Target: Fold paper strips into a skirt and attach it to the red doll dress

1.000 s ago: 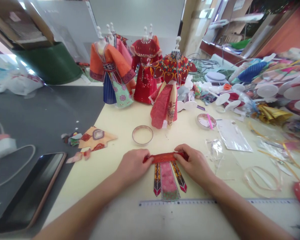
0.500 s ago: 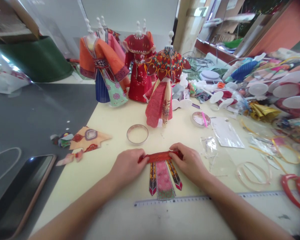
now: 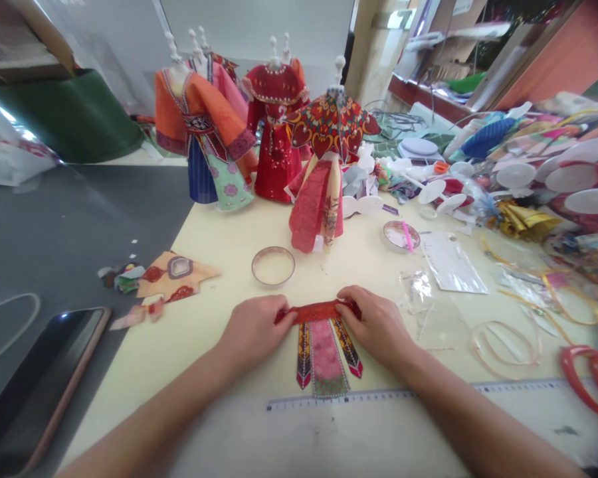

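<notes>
together, both hands on red band

Your view has swung slightly right since a moment ago: the red scissors now show more fully at the near right edge, while the phone, your left hand and your right hand sit further left.

Scene bright, lit evenly; shadows soft and faint. Highlights blew out at upper left around the bag. Glare streaked the phone and the dark mat. Wide-angle distortion bowed the ruler and the frame's edges. Scissors at the right edge appeared soft, and the lower right corner darkened.
</notes>
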